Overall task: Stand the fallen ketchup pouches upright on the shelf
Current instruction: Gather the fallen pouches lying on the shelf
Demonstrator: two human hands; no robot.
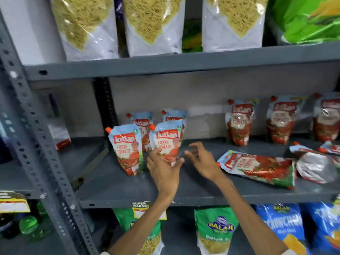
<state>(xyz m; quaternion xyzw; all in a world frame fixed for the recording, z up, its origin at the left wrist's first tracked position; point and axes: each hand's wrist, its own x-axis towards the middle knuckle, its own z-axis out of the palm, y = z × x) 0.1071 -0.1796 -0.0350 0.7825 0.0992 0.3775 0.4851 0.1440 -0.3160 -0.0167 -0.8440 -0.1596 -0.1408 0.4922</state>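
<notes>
While left hand (162, 168) touches upright Kissan pouch (168, 142), right hand (201, 161) open, fallen Kissan pouch (257, 167) beside

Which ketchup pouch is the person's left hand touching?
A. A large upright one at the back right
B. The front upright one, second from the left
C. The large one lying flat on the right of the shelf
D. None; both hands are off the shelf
B: the left hand rests its fingers against the front upright pouch, while the large fallen pouch lies untouched to the right.
</notes>
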